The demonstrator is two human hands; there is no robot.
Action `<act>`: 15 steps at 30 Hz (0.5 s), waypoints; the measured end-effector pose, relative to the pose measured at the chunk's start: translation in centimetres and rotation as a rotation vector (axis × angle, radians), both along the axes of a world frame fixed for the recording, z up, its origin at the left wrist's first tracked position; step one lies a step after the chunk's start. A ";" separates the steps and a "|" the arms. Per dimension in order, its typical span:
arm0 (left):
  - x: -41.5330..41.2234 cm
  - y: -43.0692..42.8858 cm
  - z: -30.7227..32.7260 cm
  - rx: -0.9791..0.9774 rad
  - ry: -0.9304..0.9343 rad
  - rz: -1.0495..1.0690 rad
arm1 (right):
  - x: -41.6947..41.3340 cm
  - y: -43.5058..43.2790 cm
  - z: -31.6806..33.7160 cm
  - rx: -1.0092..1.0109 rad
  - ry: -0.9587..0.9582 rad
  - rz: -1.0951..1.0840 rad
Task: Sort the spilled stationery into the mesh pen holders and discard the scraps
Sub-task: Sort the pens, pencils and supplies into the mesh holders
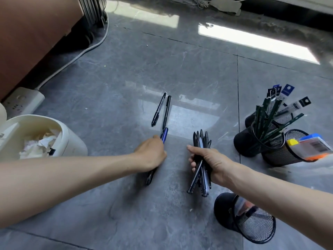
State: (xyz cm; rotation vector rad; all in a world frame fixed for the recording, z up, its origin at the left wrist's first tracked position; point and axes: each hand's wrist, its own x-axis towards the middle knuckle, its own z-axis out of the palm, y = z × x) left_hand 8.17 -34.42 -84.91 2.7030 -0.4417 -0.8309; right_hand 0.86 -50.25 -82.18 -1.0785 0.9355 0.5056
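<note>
1. The left hand (152, 154) was low over the grey tiled floor (126, 78), its fingers curled round a blue pen (164, 135) whose end stuck out past the fingertips; a dark pen end showed below the wrist.
2. The right hand (210, 164) was closed round a bundle of black pens (201, 139), gripped at the middle, just right of the left hand.
3. Two loose black pens (167, 110) lay side by side on the floor just beyond the blue pen.
4. At the right stood a cluster of black mesh pen holders: one (246, 143) held green pencils (266, 114), one behind it held flat refill packets (288, 91), and one (281, 154) held orange, yellow and blue packs.
5. A fourth black mesh holder (255, 224) sat near the right forearm; its contents were unclear.
6. A cream plastic waste bin (72, 139) at the left held crumpled paper scraps (43, 141), with a white power strip (25, 101) behind it.
</note>
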 end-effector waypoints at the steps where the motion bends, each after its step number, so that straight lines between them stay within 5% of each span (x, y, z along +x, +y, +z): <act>1: -0.3 0.0 -0.5 0.021 0.001 -0.011 | 0.0 0.0 0.2 0.007 -0.004 -0.005; 11: -0.3 0.8 0.4 0.085 0.068 -0.067 | -2.5 -0.8 2.3 0.047 -0.031 0.052; 15: -1.2 1.4 2.6 -0.127 -0.153 -0.187 | -3.0 -1.0 3.2 0.030 -0.017 0.081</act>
